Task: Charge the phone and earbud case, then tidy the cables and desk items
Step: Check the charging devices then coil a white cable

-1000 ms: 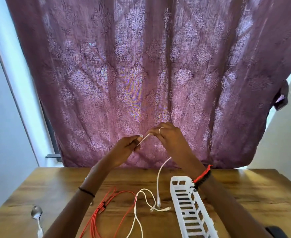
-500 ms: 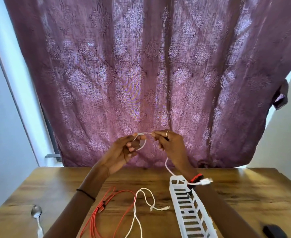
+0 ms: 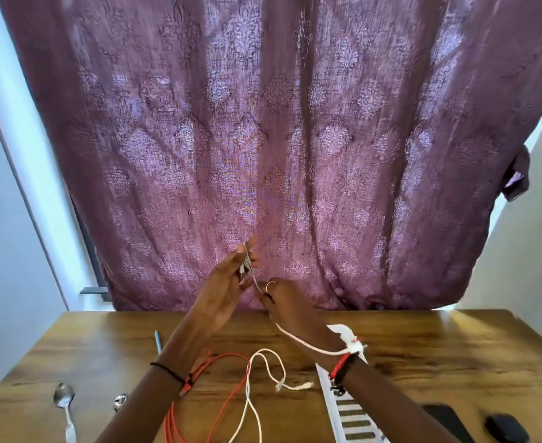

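Above the desk, my left hand holds small loops of a white cable between thumb and fingers. My right hand pinches the same cable just below, and its free end trails back over my right wrist, the plug lying near the red wristband. Another white cable and a red cable lie loose on the wooden desk. A dark phone and a small black earbud case lie at the bottom right.
A white slotted tray lies under my right forearm. One spoon rests at the left edge, a second spoon beside my left arm, and a blue pen behind it. A purple curtain hangs behind the desk.
The hands came together and turned: my left hand rose with the cable now looped on its fingers, my right hand dropped below it. The cable's loose end slid along my right wrist.
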